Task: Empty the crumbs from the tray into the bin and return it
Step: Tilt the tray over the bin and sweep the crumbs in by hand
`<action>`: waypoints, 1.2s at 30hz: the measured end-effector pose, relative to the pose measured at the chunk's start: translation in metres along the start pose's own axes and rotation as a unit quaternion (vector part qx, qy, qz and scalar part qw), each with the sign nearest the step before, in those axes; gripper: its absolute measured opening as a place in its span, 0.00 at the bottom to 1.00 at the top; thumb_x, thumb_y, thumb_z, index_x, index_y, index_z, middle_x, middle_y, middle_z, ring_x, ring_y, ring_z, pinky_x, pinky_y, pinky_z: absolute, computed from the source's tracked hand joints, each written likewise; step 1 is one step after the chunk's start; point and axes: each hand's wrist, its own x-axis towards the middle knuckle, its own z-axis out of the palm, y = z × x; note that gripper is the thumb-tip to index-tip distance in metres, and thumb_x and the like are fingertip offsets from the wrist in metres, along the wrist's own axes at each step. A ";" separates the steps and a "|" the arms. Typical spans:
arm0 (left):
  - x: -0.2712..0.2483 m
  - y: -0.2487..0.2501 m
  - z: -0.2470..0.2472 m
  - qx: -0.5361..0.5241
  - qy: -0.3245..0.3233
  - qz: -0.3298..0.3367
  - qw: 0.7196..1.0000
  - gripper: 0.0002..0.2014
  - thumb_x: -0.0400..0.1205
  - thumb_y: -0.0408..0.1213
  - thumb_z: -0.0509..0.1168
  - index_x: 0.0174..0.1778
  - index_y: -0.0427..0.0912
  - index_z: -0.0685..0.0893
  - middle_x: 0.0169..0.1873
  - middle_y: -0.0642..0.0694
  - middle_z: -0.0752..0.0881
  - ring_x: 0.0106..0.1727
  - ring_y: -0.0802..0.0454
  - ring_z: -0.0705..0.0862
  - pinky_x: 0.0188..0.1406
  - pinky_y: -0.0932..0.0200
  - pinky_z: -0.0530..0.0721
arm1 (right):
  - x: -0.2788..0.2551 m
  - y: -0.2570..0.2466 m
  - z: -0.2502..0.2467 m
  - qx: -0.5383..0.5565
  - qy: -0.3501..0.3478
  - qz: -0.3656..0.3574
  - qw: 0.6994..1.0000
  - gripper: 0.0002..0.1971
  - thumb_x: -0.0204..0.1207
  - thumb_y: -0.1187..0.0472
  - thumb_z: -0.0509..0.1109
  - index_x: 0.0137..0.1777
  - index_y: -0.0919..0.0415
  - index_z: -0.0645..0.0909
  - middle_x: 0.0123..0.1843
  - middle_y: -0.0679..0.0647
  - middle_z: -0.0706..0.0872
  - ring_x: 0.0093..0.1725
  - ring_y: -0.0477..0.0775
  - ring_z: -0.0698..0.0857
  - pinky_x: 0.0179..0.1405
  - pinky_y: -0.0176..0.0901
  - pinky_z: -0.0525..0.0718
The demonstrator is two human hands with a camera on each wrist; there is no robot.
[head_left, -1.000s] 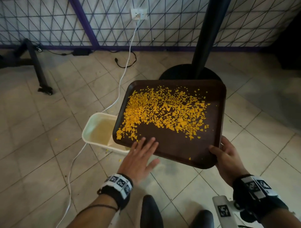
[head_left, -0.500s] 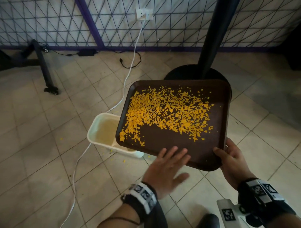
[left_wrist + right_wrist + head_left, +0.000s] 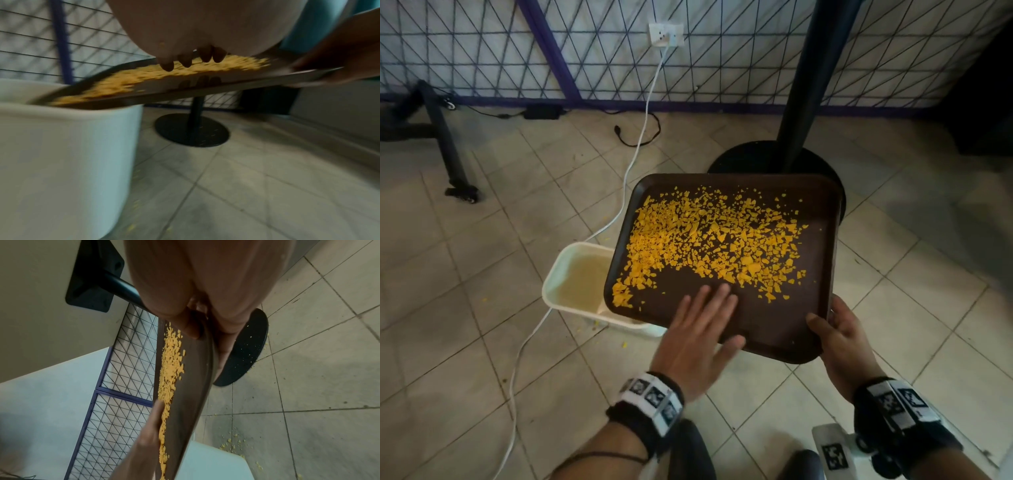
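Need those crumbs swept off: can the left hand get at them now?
Probably yes: the left hand lies flat over the tray, fingertips at the edge of the crumbs, nothing between them.

black table post [image 3: 804, 85] and round base [image 3: 739, 161] just behind the tray [image 3: 774, 329]; open tiled floor [image 3: 465, 308] left of the bin [image 3: 558, 274]
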 end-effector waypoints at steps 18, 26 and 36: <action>0.024 -0.008 -0.006 0.029 0.004 -0.025 0.999 0.30 0.89 0.59 0.35 0.85 0.55 0.36 0.83 0.57 0.29 0.85 0.52 0.31 0.85 0.41 0.44 | 0.001 0.011 0.003 0.025 0.018 -0.022 0.999 0.18 0.82 0.73 0.63 0.70 0.59 0.77 0.59 0.57 0.92 0.56 0.57 0.91 0.45 0.44 0.90; 0.066 0.061 0.003 0.085 0.017 0.135 0.987 0.29 0.91 0.53 0.42 0.87 0.48 0.49 0.87 0.50 0.45 0.87 0.45 0.39 0.84 0.37 0.47 | -0.003 0.008 0.001 0.026 0.007 -0.045 0.999 0.19 0.82 0.75 0.62 0.70 0.62 0.77 0.57 0.58 0.92 0.55 0.56 0.92 0.44 0.42 0.90; 0.033 -0.060 -0.004 0.068 -0.027 -0.122 0.990 0.33 0.85 0.64 0.28 0.84 0.56 0.33 0.83 0.54 0.28 0.84 0.49 0.28 0.84 0.39 0.42 | -0.004 0.014 -0.004 -0.008 0.021 -0.023 0.999 0.16 0.83 0.69 0.63 0.66 0.52 0.79 0.59 0.55 0.91 0.58 0.59 0.90 0.55 0.60 0.88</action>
